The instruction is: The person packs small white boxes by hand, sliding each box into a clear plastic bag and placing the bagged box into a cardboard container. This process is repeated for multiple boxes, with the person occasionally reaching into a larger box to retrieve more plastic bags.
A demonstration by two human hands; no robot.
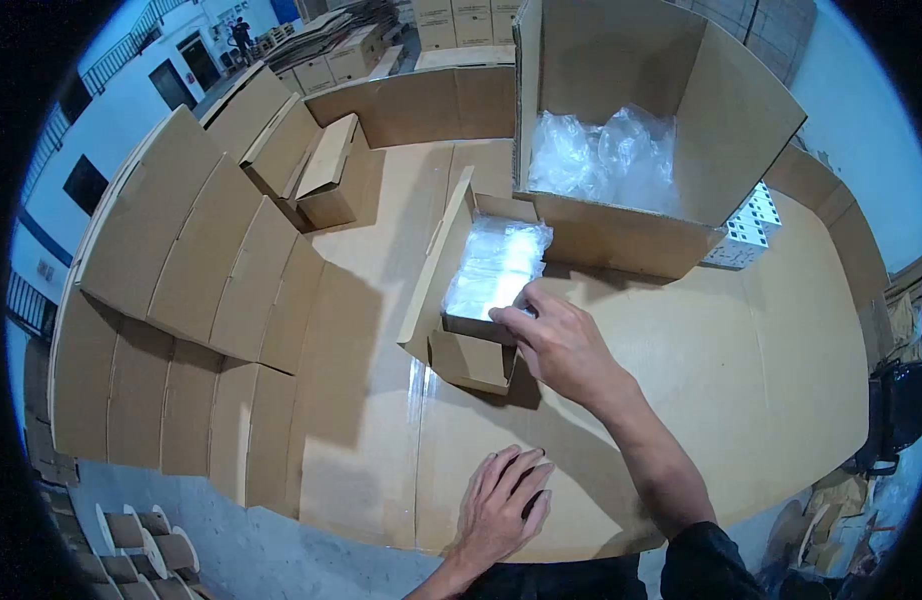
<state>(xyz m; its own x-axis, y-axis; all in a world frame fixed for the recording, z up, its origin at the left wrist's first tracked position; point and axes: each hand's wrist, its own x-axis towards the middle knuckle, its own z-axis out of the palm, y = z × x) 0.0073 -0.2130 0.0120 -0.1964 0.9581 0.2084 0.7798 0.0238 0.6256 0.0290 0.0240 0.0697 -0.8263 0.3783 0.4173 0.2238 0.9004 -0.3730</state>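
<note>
My right hand (569, 345) reaches over the near end of a small open cardboard box (473, 362). Its thumb and fingers are closed at the edge of a stack of shiny clear plastic packets (499, 262) inside; the exact grip is partly hidden. The box's long flap stands up on its left side. On the cardboard tabletop (366, 490), close to its front edge, my left hand (503, 505) lies flat with its fingers stretched out and nothing held.
A large open carton (626, 232) holding crumpled clear plastic bags (606, 160) stands behind the small box. Closed cardboard boxes (186, 250) are stacked in rows at left, with another box (329, 175) near the back. White blocks with dark holes (746, 235) sit right of the carton.
</note>
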